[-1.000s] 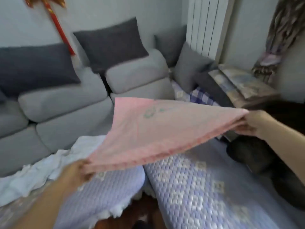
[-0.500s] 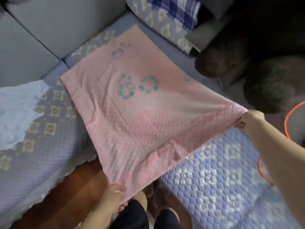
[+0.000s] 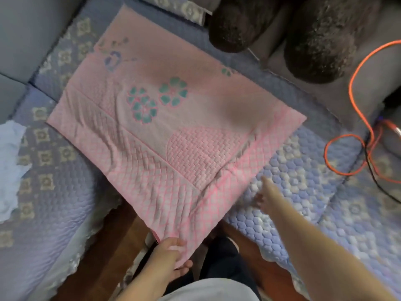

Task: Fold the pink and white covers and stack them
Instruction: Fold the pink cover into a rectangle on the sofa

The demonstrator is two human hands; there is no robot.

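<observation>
Quilted pink cover (image 3: 173,131) spread flat; crumpled white cover (image 3: 9,166) far left

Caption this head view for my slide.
Left hand pinches pink cover corner; right hand open beside it.

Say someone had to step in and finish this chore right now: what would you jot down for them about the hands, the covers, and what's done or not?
Left hand: pinches the near corner of the pink cover.
Right hand: open, blurred, holding nothing, beside the cover's right edge over the quilted lavender cushion.
Pink cover: spread flat across the sofa seat, near corner hanging over the gap; no fold made in this spread state.
White cover: crumpled at the far left, untouched.
Done: pink cover laid out.
Left: fold the pink, fold the white, stack them.
</observation>
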